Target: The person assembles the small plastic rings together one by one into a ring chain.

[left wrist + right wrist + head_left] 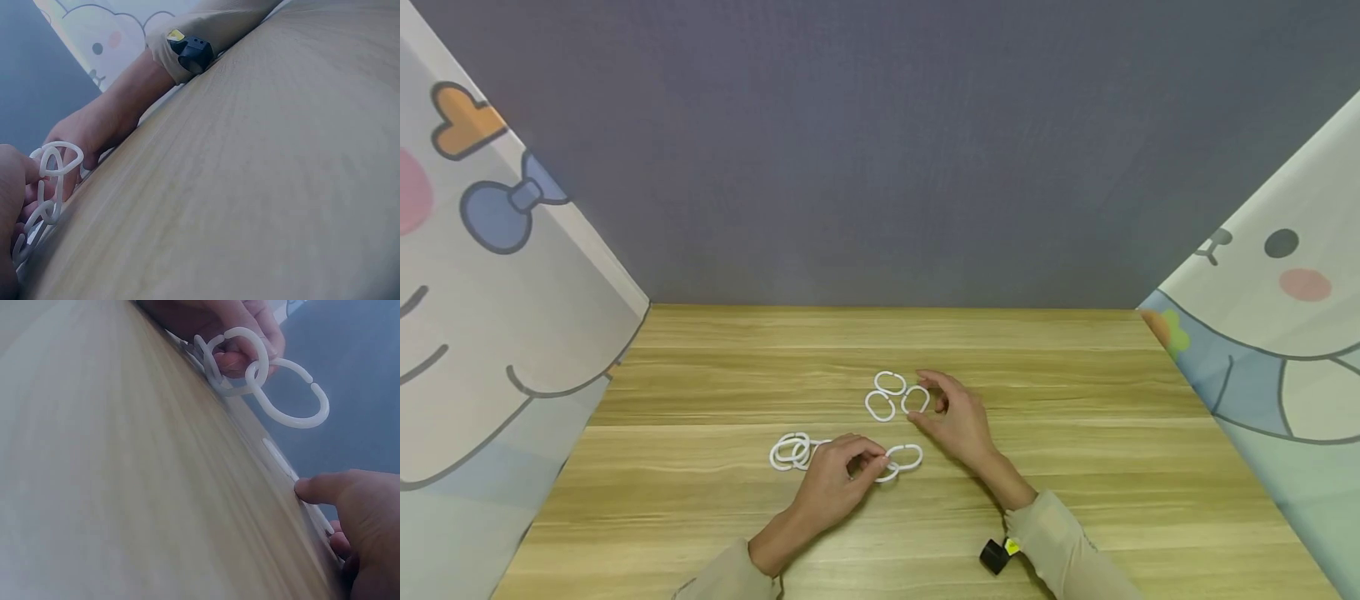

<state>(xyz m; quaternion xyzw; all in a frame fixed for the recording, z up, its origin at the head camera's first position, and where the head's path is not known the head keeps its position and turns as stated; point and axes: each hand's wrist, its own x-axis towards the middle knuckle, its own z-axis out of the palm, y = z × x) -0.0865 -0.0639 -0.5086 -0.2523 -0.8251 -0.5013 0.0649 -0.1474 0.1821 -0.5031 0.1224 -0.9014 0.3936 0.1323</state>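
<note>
My left hand (838, 479) pinches a chain of white plastic links between thumb and fingertips. One end link (919, 457) sticks out to the right of the fingertips, and in the right wrist view this link (292, 422) hangs raised above the table. More links of the chain (772, 457) lie bunched left of the hand, partly hidden by it. My right hand (958, 421) is at the rightmost loose link (903, 403), thumb and index finger spread on either side of it. Two other loose white links, an upper one (887, 372) and a left one (867, 406), lie close by.
Everything lies on a wood-grain table (1075, 375). A dark grey panel (880, 167) rises behind it, with cartoon-printed panels at both sides. A small black device (995, 557) with a yellow tag sits at the right sleeve cuff.
</note>
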